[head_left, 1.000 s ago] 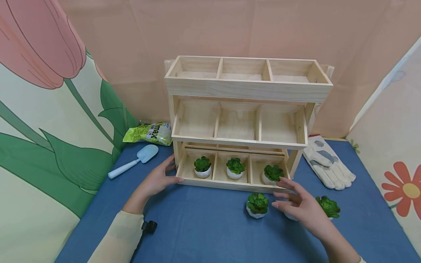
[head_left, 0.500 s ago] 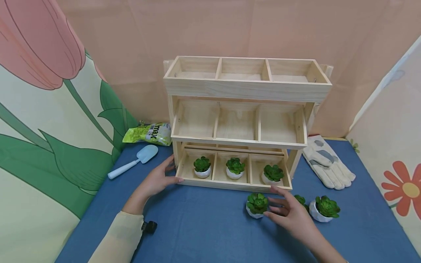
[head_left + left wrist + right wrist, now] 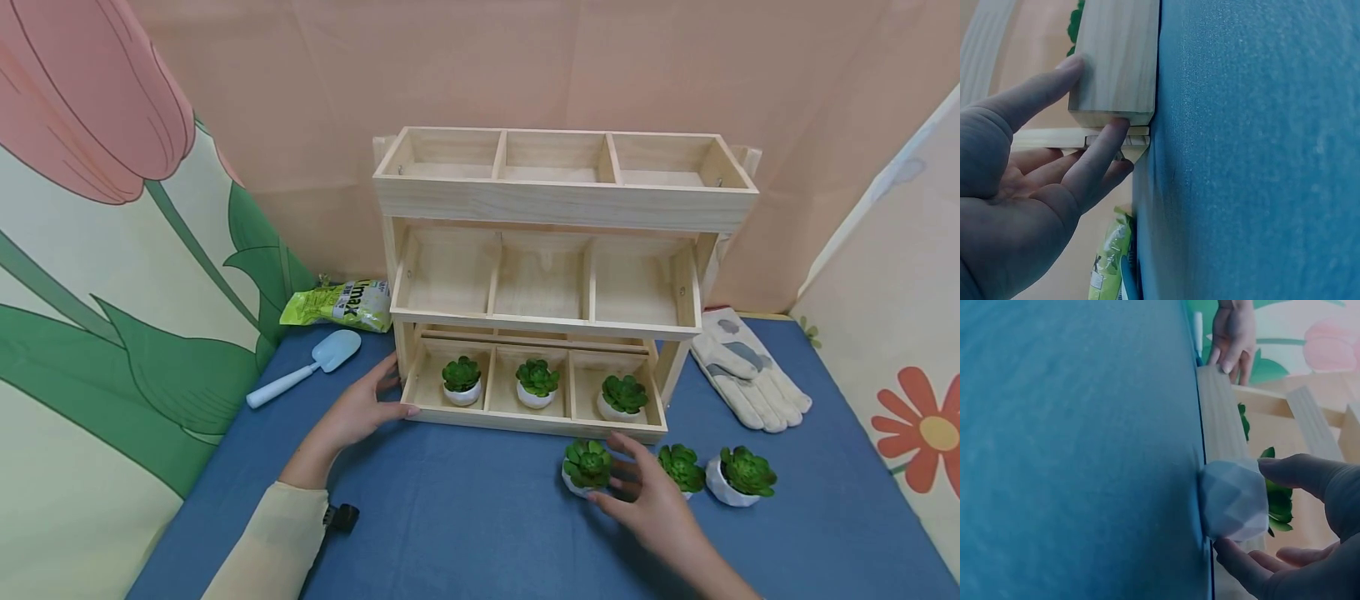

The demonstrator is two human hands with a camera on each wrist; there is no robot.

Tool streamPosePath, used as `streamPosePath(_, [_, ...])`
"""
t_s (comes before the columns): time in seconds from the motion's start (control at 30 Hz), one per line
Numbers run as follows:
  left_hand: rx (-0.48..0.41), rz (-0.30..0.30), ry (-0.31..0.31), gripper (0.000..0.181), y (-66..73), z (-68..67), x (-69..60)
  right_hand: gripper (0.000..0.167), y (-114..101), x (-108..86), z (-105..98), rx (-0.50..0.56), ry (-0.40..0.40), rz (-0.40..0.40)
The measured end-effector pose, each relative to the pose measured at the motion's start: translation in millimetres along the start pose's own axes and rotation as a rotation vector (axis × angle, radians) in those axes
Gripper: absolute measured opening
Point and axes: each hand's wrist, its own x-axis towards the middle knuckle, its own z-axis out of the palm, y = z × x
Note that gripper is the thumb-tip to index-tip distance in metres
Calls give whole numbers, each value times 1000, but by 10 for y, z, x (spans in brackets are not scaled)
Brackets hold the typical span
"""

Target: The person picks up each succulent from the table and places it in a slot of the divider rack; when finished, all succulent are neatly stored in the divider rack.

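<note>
A tiered wooden shelf (image 3: pixel 566 207) stands on the table, its lowest tray (image 3: pixel 525 422) holding one potted succulent in each of three compartments. My left hand (image 3: pixel 358 412) holds the lowest tray's left corner; in the left wrist view the thumb (image 3: pixel 1060 78) lies on the front board and a finger touches the end. In front of the tray, my right hand (image 3: pixel 651 500) has thumb and fingers on opposite sides of a potted succulent (image 3: pixel 587 463). The right wrist view shows its white faceted pot (image 3: pixel 1235 500) standing on the table.
Two more potted succulents, one (image 3: pixel 681 468) partly behind the right hand and another (image 3: pixel 741 477), stand to its right. Gloves (image 3: pixel 750 371) lie right of the shelf. A light-blue trowel (image 3: pixel 303 369) and a green packet (image 3: pixel 341 305) lie left.
My right hand has moved left from beside the right end of the tray to the nearest succulent, uncovering the two others. The left hand stays at the tray corner.
</note>
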Motion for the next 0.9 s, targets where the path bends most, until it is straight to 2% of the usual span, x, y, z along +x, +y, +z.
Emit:
streamPosePath(0.43, [10, 4, 7, 114, -4, 5, 8, 88, 83, 50, 51, 4, -15, 55])
streamPosePath(0.9, [11, 2, 5, 113, 12, 8, 4, 86, 159, 134, 72, 19, -25, 18])
